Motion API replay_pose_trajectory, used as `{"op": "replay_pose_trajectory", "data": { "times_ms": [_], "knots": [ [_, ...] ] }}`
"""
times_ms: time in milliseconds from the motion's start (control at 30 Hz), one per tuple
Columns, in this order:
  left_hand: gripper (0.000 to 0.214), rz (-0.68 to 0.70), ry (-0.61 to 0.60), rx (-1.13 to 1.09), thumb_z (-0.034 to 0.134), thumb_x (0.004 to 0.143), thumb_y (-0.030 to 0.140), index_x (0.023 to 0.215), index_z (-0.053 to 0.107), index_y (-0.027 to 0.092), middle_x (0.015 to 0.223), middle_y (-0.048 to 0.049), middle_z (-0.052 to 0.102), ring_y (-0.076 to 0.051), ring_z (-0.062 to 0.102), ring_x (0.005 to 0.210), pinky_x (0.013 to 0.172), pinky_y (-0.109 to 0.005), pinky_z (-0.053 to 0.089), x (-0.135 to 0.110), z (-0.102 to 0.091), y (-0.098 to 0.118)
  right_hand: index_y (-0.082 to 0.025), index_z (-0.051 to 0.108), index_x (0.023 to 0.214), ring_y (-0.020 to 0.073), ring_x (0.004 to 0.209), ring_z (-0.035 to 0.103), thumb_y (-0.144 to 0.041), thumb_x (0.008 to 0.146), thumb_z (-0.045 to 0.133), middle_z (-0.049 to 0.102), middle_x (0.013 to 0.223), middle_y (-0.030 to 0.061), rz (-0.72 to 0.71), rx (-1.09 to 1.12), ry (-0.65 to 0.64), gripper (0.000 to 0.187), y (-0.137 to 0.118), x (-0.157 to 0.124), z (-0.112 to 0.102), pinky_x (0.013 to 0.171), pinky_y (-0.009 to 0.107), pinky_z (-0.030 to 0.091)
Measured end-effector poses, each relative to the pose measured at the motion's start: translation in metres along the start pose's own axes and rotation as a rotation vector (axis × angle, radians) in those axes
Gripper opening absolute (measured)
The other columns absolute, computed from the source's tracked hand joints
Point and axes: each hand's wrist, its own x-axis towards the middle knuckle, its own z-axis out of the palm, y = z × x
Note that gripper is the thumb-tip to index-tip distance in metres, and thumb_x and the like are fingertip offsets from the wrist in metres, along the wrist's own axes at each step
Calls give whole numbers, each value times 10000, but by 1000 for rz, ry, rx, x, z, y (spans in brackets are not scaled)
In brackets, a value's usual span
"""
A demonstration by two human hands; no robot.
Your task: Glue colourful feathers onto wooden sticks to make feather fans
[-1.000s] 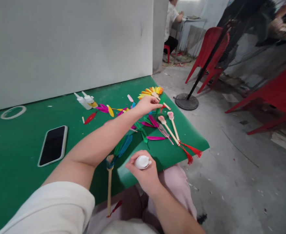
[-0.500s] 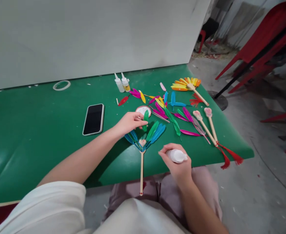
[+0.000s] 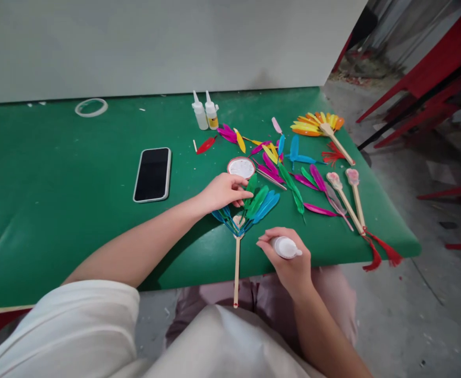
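Note:
My left hand (image 3: pixel 224 191) rests on the green table (image 3: pixel 57 210), its fingertips pinching a green feather (image 3: pixel 249 188) just above a half-made feather fan (image 3: pixel 249 210) of blue and green feathers. The fan's wooden stick (image 3: pixel 237 270) hangs over the table's near edge. My right hand (image 3: pixel 289 260) is wrapped round a small white glue bottle (image 3: pixel 285 247), held near the edge to the right of the fan.
Loose coloured feathers (image 3: pixel 289 173) lie right of a small round white lid (image 3: pixel 241 167). Two glue bottles (image 3: pixel 205 112), a black phone (image 3: pixel 152 174), a tape ring (image 3: pixel 91 107), a yellow-orange fan (image 3: pixel 319 125) and two tasselled sticks (image 3: pixel 350 202) share the table. Red chairs (image 3: pixel 430 79) stand right.
My left hand came back from the far yellow fan to the blue-green fan, holding a green feather. The view swung left and down. My right hand kept the bottle.

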Motion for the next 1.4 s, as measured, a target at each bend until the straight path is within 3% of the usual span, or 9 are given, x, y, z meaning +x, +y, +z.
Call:
{"op": "replay_pose_trajectory", "data": {
  "times_ms": [300, 533, 667, 833, 933, 1100, 1400],
  "knots": [
    [593, 77, -94, 84, 683, 699, 158, 1260, 494, 198, 619, 36, 620, -89, 589, 515, 532, -208, 516, -3, 3, -4, -245, 604, 824, 151, 755, 616, -131, 743, 608, 655, 790, -2, -158, -97, -63, 139, 5, 3, -3, 707, 303, 496],
    [637, 124, -120, 99, 681, 687, 157, 1286, 468, 206, 621, 38, 607, -94, 586, 524, 525, -198, 508, -5, 3, -1, -247, 627, 886, 151, 748, 661, -158, 750, 614, 698, 830, 6, -96, -108, -76, 163, 4, -1, 0, 713, 288, 524],
    [645, 131, -109, 108, 671, 693, 155, 1298, 452, 204, 639, 29, 615, -93, 583, 532, 518, -190, 497, -4, 1, 0, -252, 628, 927, 173, 832, 657, -187, 766, 597, 702, 877, 20, -187, -178, -160, 176, 4, 0, 1, 771, 328, 520],
    [645, 139, -135, 94, 666, 695, 146, 1298, 447, 213, 622, 42, 597, -86, 581, 531, 521, -184, 498, -3, 3, -1, -250, 585, 1029, 223, 1151, 527, -190, 743, 588, 676, 1055, 35, -365, -333, -346, 292, 6, 3, 2, 1012, 449, 375],
    [633, 152, -140, 91, 664, 694, 152, 1289, 456, 213, 622, 42, 595, -91, 582, 527, 526, -196, 503, -3, 5, -4, -236, 577, 1019, 252, 1262, 414, -215, 726, 597, 633, 1160, 33, -414, -456, -405, 295, 6, 3, 5, 1072, 487, 267],
    [607, 164, -153, 107, 658, 699, 175, 1274, 467, 211, 648, 32, 608, -97, 585, 516, 532, -211, 503, -3, 6, -7, -217, 581, 971, 270, 1311, 338, -265, 760, 565, 600, 1217, 37, -430, -544, -430, 217, 4, 3, 8, 1084, 522, 190],
    [667, 139, -133, 161, 656, 700, 177, 1320, 414, 224, 674, 19, 605, -99, 578, 524, 494, -198, 487, -4, 6, -3, -218, 574, 963, 270, 1312, 332, -277, 757, 558, 599, 1218, 30, -413, -554, -438, 215, 5, 4, 9, 1086, 512, 176]
  ]
}}
